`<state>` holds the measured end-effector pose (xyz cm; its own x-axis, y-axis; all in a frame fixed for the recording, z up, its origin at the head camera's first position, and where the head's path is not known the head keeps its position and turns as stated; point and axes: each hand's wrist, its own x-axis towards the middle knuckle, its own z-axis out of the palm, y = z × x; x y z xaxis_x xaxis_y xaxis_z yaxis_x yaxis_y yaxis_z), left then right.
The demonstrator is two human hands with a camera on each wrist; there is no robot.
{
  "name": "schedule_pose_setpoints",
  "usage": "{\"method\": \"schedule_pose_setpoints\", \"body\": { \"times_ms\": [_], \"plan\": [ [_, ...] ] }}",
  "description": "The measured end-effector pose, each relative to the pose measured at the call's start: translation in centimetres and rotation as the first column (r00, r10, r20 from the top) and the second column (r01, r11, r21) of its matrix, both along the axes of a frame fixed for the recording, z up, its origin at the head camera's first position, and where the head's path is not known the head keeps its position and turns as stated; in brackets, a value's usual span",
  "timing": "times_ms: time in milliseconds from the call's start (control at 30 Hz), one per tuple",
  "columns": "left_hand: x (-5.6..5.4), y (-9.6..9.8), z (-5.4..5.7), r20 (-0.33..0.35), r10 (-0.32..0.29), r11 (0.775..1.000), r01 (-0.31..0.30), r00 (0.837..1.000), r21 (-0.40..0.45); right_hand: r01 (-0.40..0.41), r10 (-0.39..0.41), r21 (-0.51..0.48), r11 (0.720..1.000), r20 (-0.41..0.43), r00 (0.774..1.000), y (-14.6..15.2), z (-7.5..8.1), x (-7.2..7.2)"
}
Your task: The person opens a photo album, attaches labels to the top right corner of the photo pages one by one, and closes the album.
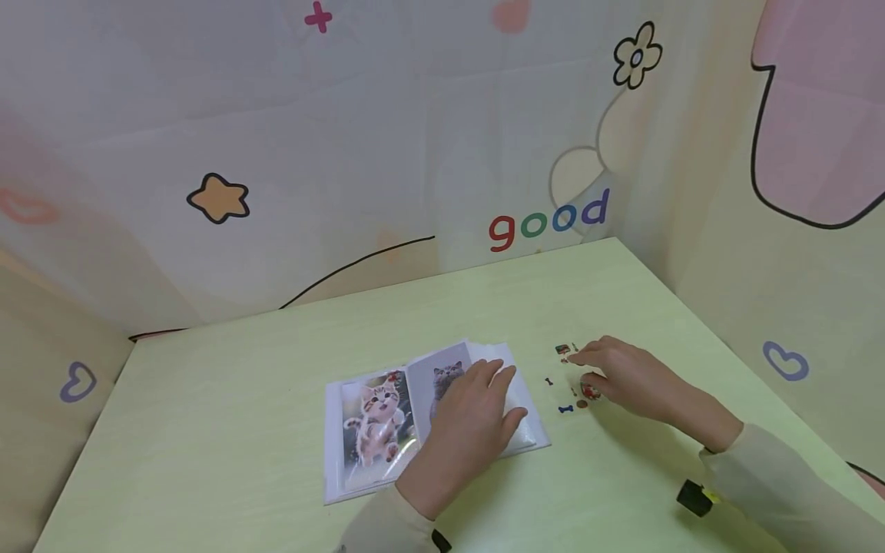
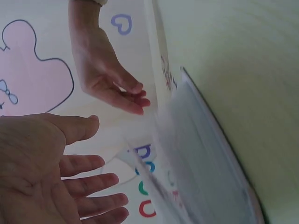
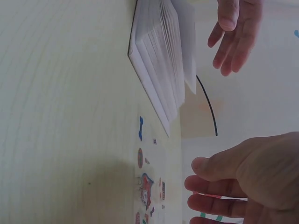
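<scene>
An open photo album (image 1: 334,461) lies on the table, showing a striped kitten picture (image 1: 376,422) on its left page and a grey cat picture (image 1: 445,376) on its right one. My left hand (image 1: 477,411) hovers over the right page with fingers extended, covering part of it. To the right, my right hand (image 1: 632,376) is above small colourful stickers (image 3: 146,190), which appear to be on a clear sheet. Thumb and fingers stand apart there, and nothing shows between them. In the right wrist view, one album page (image 3: 188,46) stands lifted off the thick stack.
The pale green table (image 1: 207,415) meets a printed cloth backdrop (image 1: 346,153) behind and at both sides. A blue bone-shaped sticker (image 1: 565,409) lies between the album and my right hand. A black strap piece (image 1: 694,498) hangs beneath the right sleeve.
</scene>
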<state>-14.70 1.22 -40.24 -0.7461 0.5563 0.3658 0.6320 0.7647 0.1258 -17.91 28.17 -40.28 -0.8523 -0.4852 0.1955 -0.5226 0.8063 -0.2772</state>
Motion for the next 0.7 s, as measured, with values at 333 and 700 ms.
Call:
{"method": "schedule_pose_setpoints", "body": {
  "times_ms": [333,700],
  "plan": [
    [0.1,3.4,-0.5,0.045,0.037,0.996,-0.033,0.998,-0.086,-0.008,0.008,0.014,1.0,-0.023,1.0,0.7,-1.6,-0.4],
    [-1.0,6.5,-2.1,0.05,0.05,0.994,-0.045,0.997,-0.104,-0.052,0.054,0.019,0.998,-0.093,0.994,0.9,-3.2,-0.8]
  ]
}}
